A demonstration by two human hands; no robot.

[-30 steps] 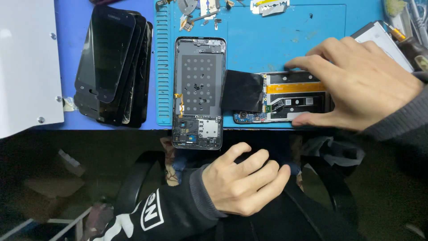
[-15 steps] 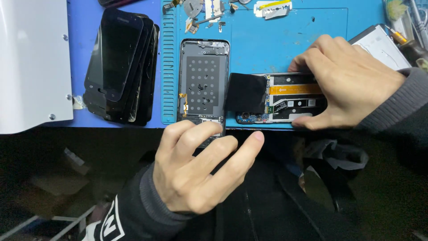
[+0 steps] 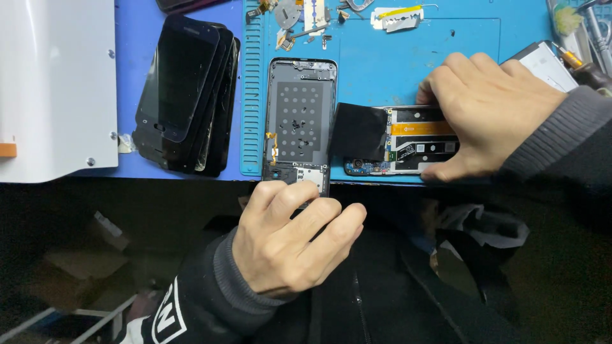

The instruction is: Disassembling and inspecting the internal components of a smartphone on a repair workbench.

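A grey phone middle frame (image 3: 299,121) with a perforated black plate lies upright on the blue work mat (image 3: 414,64). My left hand (image 3: 290,242) reaches up from my lap, and its curled fingers close over the frame's lower end at the mat's front edge. To the right lies an opened phone body (image 3: 408,143) showing circuit boards and an orange flex strip. A black square sheet (image 3: 359,130) covers its left end. My right hand (image 3: 491,111) grips this body from above, thumb on its near edge.
A fanned stack of black phone screens (image 3: 185,95) lies left of the mat. A white box (image 3: 57,89) fills the far left. Small metal parts (image 3: 306,16) and a taped blade (image 3: 398,18) sit at the back, with tools (image 3: 580,32) at the right.
My left hand has risen from my lap to the table edge and closed its fingers over the frame's lower end. My right hand has stayed on the opened phone body.
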